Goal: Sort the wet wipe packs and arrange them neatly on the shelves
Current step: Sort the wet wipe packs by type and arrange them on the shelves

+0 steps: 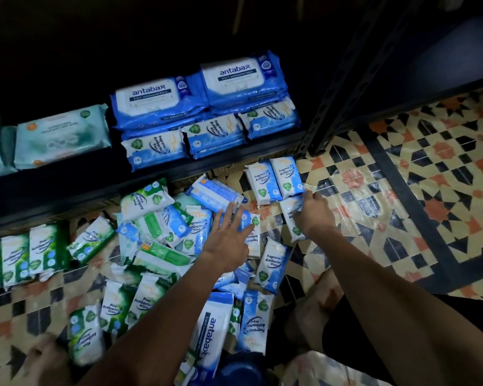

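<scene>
Blue and white packs (156, 101) sit on the black shelf (151, 174). Green and white packs (48, 246) lie at 9 o'clock on the floor (430, 190), which has orange, black and cream star tiles.

Shelf packs (148, 97) read "antabax"; floor packs (286, 176) "Fragrance Free Antibacterial Wipes"; green packs (142, 200) "Pine Antibacterial Wipes".

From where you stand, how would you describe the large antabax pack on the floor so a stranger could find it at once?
Start at the dark shelf and come down through the pile of wipe packs on the patterned tiled floor, toward the person. The antabax pack lies at the pile's near edge, right of the left forearm. It is longer than the packs around it, and a dark blue band runs its length.
</scene>
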